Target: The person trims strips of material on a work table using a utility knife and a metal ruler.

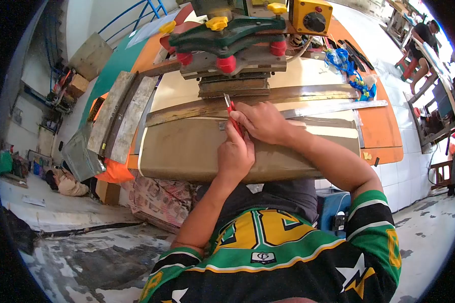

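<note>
A red cutter knife (pixel 233 115) with its metal blade pointing up and away is held at the front of the press. My left hand (pixel 234 154) is closed around its lower part. My right hand (pixel 262 121) has its fingers closed at the knife's upper part, touching my left hand. Both hands are over a brown padded board (pixel 187 151). Just beyond the blade tip is a dark metal block (pixel 233 87) under the green press head (pixel 227 38). A long worn strip (pixel 187 112) and a steel ruler (pixel 338 107) lie across the board.
Metal bars (pixel 131 118) stand at the left edge of the orange table (pixel 381 132). Blue plastic wrapping (pixel 346 63) lies at the back right, near a yellow control box (pixel 310 16). A person (pixel 425 43) sits far right; another person (pixel 68 183) is low at the left.
</note>
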